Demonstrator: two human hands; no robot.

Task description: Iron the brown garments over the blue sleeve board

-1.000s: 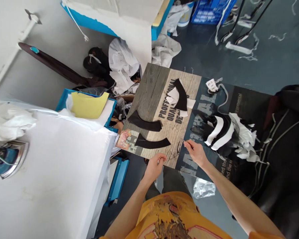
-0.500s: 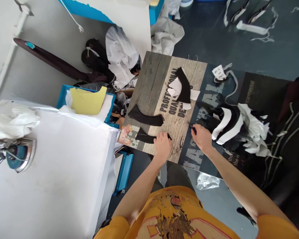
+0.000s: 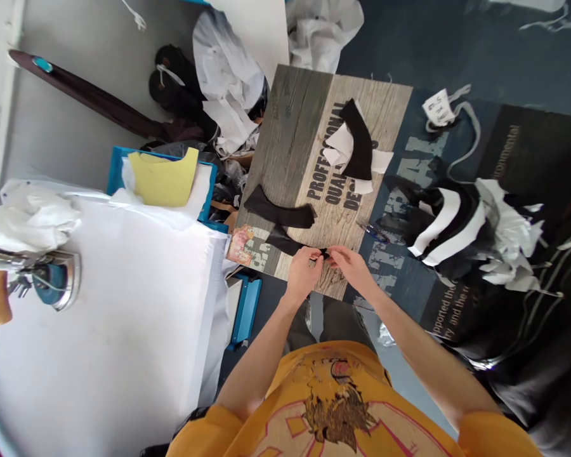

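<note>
A curved black fabric strip [image 3: 284, 241] lies near the front edge of a printed wood-pattern board [image 3: 295, 152]. My left hand [image 3: 302, 274] and my right hand [image 3: 353, 268] meet at the strip's right tip, both pinching it with closed fingers. A second curved black strip [image 3: 276, 212] lies just beyond it. Farther back on the board, another black strip [image 3: 360, 141] rests on white cut pieces [image 3: 339, 147]. A blue pen [image 3: 374, 231] lies on the board to the right of my hands.
A heap of black and white cut pieces [image 3: 457, 231] sits on the right. A white ironing surface [image 3: 99, 330] with an iron [image 3: 42, 279] is at left. A blue tray with yellow paper [image 3: 162, 178] stands behind it. Crumpled white cloth [image 3: 228, 89] and dark slippers [image 3: 171, 82] lie on the floor.
My right hand has put the blue pen down on the board and moved left to join my left hand at the near strip's tip. The view has tilted downward.
</note>
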